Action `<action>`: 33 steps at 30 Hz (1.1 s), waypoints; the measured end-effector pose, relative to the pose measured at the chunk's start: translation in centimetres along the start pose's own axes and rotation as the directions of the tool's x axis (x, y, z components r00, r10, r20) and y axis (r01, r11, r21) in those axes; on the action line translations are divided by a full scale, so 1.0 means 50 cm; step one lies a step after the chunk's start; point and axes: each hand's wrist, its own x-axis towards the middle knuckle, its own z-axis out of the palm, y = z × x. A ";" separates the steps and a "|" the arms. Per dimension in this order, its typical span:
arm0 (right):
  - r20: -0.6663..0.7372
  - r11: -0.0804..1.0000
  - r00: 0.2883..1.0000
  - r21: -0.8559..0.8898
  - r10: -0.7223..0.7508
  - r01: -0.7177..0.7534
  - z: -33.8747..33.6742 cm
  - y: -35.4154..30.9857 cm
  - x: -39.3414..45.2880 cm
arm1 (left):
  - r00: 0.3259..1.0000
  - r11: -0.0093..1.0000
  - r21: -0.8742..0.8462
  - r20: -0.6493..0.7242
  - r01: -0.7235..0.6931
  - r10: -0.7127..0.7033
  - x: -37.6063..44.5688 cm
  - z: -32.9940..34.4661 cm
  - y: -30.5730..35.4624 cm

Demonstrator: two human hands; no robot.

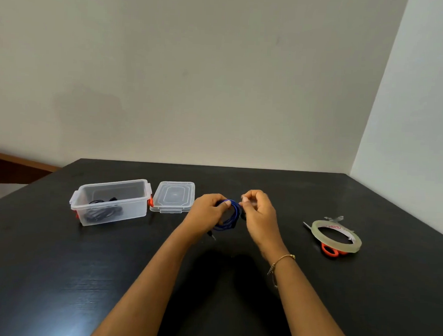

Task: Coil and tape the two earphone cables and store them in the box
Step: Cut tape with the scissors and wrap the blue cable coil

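A coiled blue earphone cable is held above the black table, its plug end hanging down at the lower left. My left hand grips the coil from the left, thumb over the loops. My right hand is just right of the coil, its fingertips pinched together by the coil's upper right edge; a small piece of tape may be between them, too small to tell. A clear plastic box with orange latches stands at the left, with a coiled black earphone cable inside.
The box's clear lid lies flat between the box and my hands. A roll of clear tape rests on orange-handled scissors at the right. Walls close the table's far and right sides.
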 end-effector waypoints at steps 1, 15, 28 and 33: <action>-0.033 0.997 0.998 -0.056 -0.058 0.056 -0.005 -0.004 0.000 | 1.000 0.998 0.060 -0.005 -0.014 0.014 0.001 0.000 0.000; 0.304 0.748 0.921 -0.547 -0.243 0.377 -0.029 -0.012 -0.016 | 0.999 0.976 0.215 -0.005 -0.045 0.047 -0.004 0.014 0.003; 0.298 0.828 0.953 -0.517 -0.063 0.216 -0.039 -0.028 -0.017 | 0.982 0.913 0.369 0.135 -0.176 0.135 -0.009 0.018 0.009; 0.322 0.837 0.944 -0.497 -0.064 0.227 -0.037 -0.029 -0.018 | 0.979 0.906 0.388 0.172 -0.169 0.109 -0.009 0.015 0.007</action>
